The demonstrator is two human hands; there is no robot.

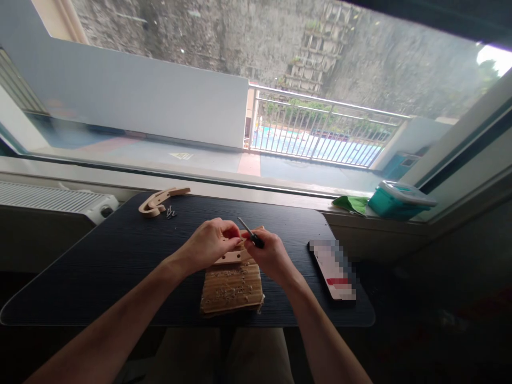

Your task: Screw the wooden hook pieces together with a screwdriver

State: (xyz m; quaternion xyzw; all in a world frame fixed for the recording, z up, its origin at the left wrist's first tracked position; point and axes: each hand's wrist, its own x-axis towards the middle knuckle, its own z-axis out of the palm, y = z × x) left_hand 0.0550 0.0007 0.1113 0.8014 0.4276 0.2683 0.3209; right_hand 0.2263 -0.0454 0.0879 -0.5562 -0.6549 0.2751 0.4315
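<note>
Forearms point(132, 304) converge over board point(232, 292); left hand point(210, 242) pinches wooden strip point(231, 258), right hand point(271, 257) grips screwdriver point(251, 233) tilted up-left.

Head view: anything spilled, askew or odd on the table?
Only mess: pale wood chips strewn over the ridged board near the front edge of the table. A few loose screws lie beside the curved wooden piece at the far left. No damage visible.

No legible txt or nos.
</note>
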